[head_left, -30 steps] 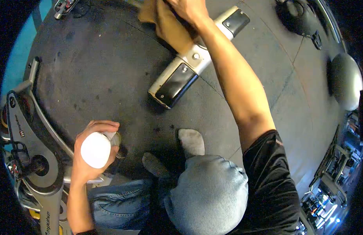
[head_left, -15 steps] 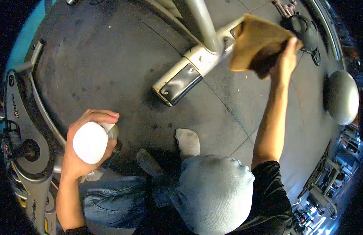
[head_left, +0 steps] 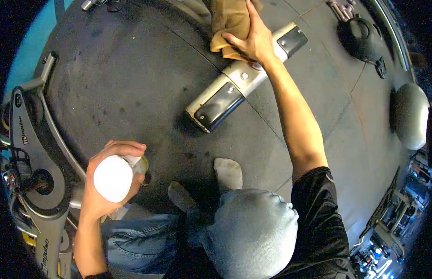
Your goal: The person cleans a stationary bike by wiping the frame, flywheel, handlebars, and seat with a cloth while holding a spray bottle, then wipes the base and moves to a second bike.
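At the lower left, my left hand [head_left: 97, 190] is closed around a container with a white rounded top [head_left: 113, 178]; its lower part is mostly hidden. My right hand [head_left: 258, 39] grips a brown cloth [head_left: 230, 28] at the top centre. The cloth is bunched against the upright post of a machine, covering most of that post. Below it, the machine's pale metal base [head_left: 244, 73] lies diagonally on the dark floor, with a black plate near each end.
Grey machine parts marked Impulse [head_left: 32, 135] stand at the left. A black rounded object [head_left: 360, 39] lies at the upper right, with a grey oval pad [head_left: 410, 116] below it. My feet [head_left: 227, 173] in light socks are on the floor.
My right hand has moved left with the cloth, from beyond the base's right part to the post. The base's right black plate now shows. My left hand keeps its hold on the container.
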`<state>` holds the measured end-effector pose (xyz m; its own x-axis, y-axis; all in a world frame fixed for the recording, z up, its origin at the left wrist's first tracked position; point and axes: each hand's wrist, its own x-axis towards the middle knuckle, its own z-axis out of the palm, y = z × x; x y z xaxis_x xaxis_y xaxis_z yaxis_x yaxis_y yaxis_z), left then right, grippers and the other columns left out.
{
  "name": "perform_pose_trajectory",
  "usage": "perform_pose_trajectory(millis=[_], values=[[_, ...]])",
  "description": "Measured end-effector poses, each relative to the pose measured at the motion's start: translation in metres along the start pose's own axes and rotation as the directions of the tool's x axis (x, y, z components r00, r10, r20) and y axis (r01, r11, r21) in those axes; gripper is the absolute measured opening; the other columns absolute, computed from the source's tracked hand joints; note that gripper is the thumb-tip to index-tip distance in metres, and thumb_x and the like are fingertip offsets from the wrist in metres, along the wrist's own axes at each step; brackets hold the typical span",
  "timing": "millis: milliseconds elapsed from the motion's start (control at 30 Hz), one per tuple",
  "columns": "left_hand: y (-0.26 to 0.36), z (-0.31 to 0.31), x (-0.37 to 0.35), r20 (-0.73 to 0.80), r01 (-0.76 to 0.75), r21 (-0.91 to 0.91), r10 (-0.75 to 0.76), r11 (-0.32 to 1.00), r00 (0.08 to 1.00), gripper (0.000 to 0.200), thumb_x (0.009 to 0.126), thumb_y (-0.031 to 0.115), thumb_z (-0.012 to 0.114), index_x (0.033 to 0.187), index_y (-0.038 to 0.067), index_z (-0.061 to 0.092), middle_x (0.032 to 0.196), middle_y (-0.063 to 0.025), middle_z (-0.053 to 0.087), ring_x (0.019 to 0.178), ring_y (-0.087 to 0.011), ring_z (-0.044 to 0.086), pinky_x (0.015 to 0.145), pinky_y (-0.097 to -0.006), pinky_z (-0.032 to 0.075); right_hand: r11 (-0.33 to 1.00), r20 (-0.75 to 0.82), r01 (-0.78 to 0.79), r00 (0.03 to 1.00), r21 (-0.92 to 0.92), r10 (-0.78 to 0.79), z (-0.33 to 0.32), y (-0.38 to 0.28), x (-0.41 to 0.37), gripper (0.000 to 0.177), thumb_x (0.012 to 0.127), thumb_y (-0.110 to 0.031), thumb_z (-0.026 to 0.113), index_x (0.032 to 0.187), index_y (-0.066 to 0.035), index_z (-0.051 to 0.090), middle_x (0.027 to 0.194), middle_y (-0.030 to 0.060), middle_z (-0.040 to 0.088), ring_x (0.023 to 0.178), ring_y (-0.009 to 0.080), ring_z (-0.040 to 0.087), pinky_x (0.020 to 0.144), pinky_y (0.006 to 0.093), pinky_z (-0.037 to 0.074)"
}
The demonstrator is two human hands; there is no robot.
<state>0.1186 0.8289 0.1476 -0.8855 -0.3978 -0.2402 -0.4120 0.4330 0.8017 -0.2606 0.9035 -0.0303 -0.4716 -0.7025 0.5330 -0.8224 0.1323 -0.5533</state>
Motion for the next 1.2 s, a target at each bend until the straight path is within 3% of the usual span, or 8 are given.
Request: perform_pose_trajectory(millis=[300, 433, 633, 733, 833, 1000, 1033, 1200], values=[[-0.009, 0.004, 0.02, 0.034, -0.015, 0.007, 0.015, 1.0, 0.999, 0.041, 0.062, 0.001, 0.072, 0.102, 0.004, 0.063, 0.109, -0.0144, 0.066, 0.1, -0.0278, 0.061, 0.09, -0.0382, 0.045, 0.965, -0.269, -0.234, 0.943, -0.114, 0.197, 0.008, -0.049, 0.034, 0.073, 0.068, -0.042, 0.083, 0.113, 0.006, 0.053, 0.101, 0.0245, 0.06, 0.095, 0.0397, 0.06, 0.08, 0.0436, 0.05], [-0.012, -0.002, 0.019, 0.014, -0.052, 0.011, 0.052, 0.999, 0.999, 0.04, 0.063, 0.003, 0.073, 0.102, 0.004, 0.063, 0.11, -0.0142, 0.066, 0.1, -0.0279, 0.061, 0.089, -0.0383, 0.045, 0.946, 0.043, -0.149, 0.985, -0.288, 0.168, 0.005, 0.006, -0.042, 0.103, 0.059, -0.052, 0.085, 0.13, 0.005, 0.038, 0.125, 0.0259, 0.053, 0.113, 0.0394, 0.055, 0.088, 0.0462, 0.049], [-0.016, 0.001, 0.013, 0.005, 0.002, -0.034, -0.002, 0.999, 1.0, 0.04, 0.062, 0.001, 0.073, 0.101, 0.003, 0.063, 0.11, -0.0141, 0.066, 0.1, -0.0275, 0.061, 0.089, -0.0375, 0.045, 0.949, 0.258, -0.306, 0.926, 0.08, 0.277, -0.014, 0.033, -0.024, 0.074, 0.064, -0.047, 0.084, 0.112, 0.003, 0.059, 0.101, 0.0182, 0.069, 0.091, 0.0285, 0.068, 0.084, 0.0371, 0.053], [-0.018, 0.001, 0.012, 0.045, 0.004, -0.004, -0.004, 1.0, 0.999, 0.041, 0.062, 0.0, 0.073, 0.101, 0.003, 0.063, 0.11, -0.0141, 0.066, 0.1, -0.0274, 0.061, 0.088, -0.037, 0.045, 0.895, 0.768, -0.446, 0.571, -0.006, 0.29, -0.037, 0.031, 0.038, 0.068, 0.065, -0.041, 0.084, 0.112, 0.002, 0.062, 0.105, 0.0138, 0.069, 0.093, 0.0235, 0.067, 0.086, 0.0345, 0.052], [-0.021, 0.002, 0.013, 0.035, -0.008, -0.034, 0.009, 0.999, 0.999, 0.041, 0.062, 0.0, 0.073, 0.101, 0.003, 0.063, 0.11, -0.0142, 0.066, 0.1, -0.0276, 0.061, 0.088, -0.0367, 0.046, 0.942, 0.823, -0.337, 0.535, 0.001, 0.19, -0.042, 0.026, 0.078, 0.073, 0.061, -0.048, 0.085, 0.107, 0.004, 0.064, 0.098, 0.0188, 0.067, 0.096, 0.0301, 0.064, 0.082, 0.0374, 0.051], [-0.017, 0.004, 0.021, 0.051, -0.007, -0.047, 0.01, 0.999, 0.999, 0.04, 0.062, 0.001, 0.072, 0.102, 0.003, 0.063, 0.11, -0.0142, 0.066, 0.1, -0.0274, 0.061, 0.088, -0.0368, 0.045, 0.943, 0.601, -0.333, 0.752, -0.009, 0.271, -0.028, 0.008, 0.076, 0.062, 0.058, -0.045, 0.084, 0.097, 0.0, 0.068, 0.093, 0.0203, 0.067, 0.089, 0.0269, 0.067, 0.079, 0.0388, 0.051], [-0.017, 0.005, 0.023, 0.053, -0.01, -0.049, 0.012, 0.999, 0.999, 0.04, 0.062, 0.001, 0.072, 0.102, 0.003, 0.063, 0.11, -0.0142, 0.066, 0.1, -0.0274, 0.061, 0.088, -0.0368, 0.045, 0.991, 0.248, -0.128, 0.962, 0.034, 0.115, -0.01, 0.01, 0.055, 0.064, 0.065, -0.037, 0.082, 0.114, -0.002, 0.059, 0.104, 0.0241, 0.064, 0.098, 0.0332, 0.064, 0.083, 0.0424, 0.051], [-0.009, 0.008, 0.027, 0.048, -0.039, -0.03, 0.04, 0.999, 0.998, 0.041, 0.062, 0.0, 0.071, 0.102, 0.003, 0.063, 0.11, -0.0144, 0.066, 0.1, -0.0277, 0.061, 0.088, -0.0373, 0.045, 0.863, -0.236, -0.313, 0.943, -0.397, 0.234, 0.024, -0.028, 0.013, 0.058, 0.079, -0.018, 0.067, 0.128, 0.003, 0.043, 0.116, 0.0268, 0.055, 0.1, 0.0408, 0.059, 0.084, 0.047, 0.049]])
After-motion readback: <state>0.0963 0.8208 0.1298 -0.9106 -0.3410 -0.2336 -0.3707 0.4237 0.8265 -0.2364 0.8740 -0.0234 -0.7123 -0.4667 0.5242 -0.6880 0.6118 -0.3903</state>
